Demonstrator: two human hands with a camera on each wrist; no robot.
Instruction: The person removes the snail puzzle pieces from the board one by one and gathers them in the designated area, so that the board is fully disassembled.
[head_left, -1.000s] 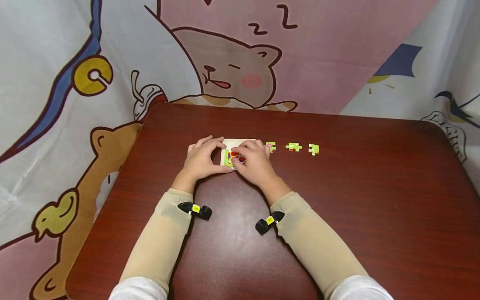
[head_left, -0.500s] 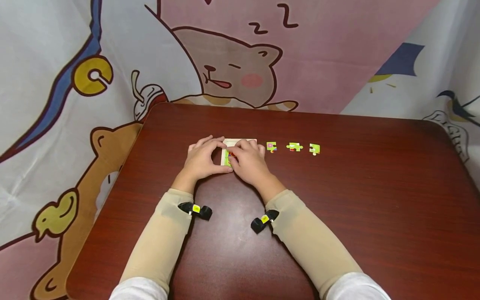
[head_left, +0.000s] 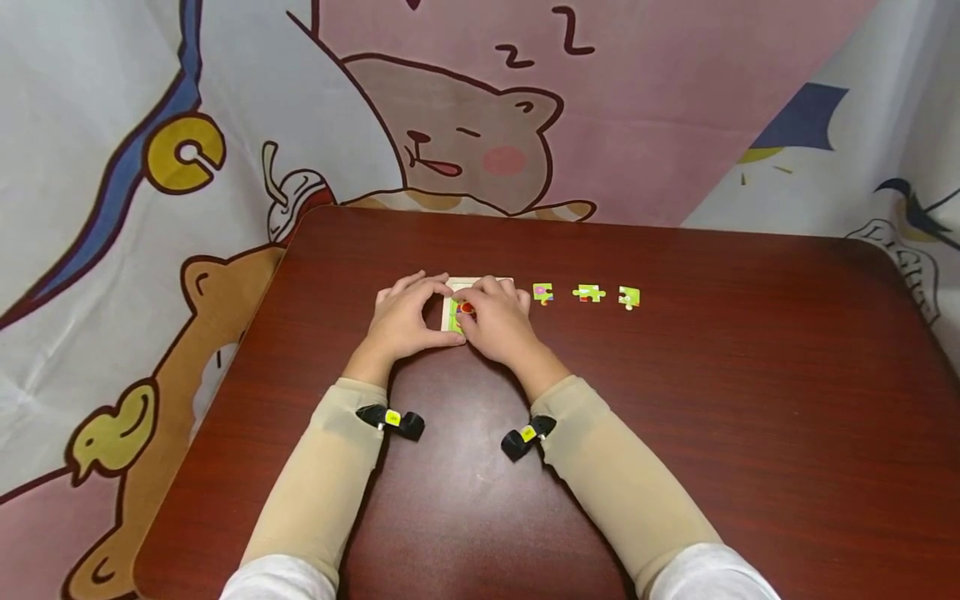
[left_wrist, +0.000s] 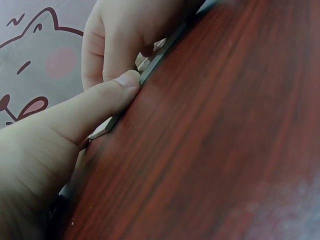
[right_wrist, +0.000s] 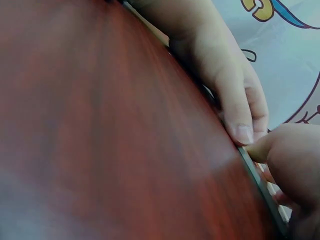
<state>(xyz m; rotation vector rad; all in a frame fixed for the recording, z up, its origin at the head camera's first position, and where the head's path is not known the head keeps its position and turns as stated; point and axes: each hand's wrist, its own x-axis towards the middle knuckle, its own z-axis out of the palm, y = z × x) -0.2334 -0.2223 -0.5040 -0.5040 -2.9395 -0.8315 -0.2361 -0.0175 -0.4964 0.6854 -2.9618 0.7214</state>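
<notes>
A small wooden jigsaw tray with a pale rim and a green and red picture lies on the brown table. My left hand holds it at its left side, thumb along the front edge and fingers at the back corner. Over the tray, my right hand has thumb and index finger bent close together round a puzzle piece with red on it. Much of the picture is hidden under this hand. In the left wrist view, the left thumb presses against the tray's edge, right beside the right hand's fingers.
To the right of the tray, loose jigsaw pieces lie in a row: one with a pink flower, a green one with tabs and another green one. A cartoon-printed curtain hangs behind the table.
My right hand has shifted a little left over the tray, uncovering the flower piece beside it, then stayed nearly still. The left hand keeps its place.
</notes>
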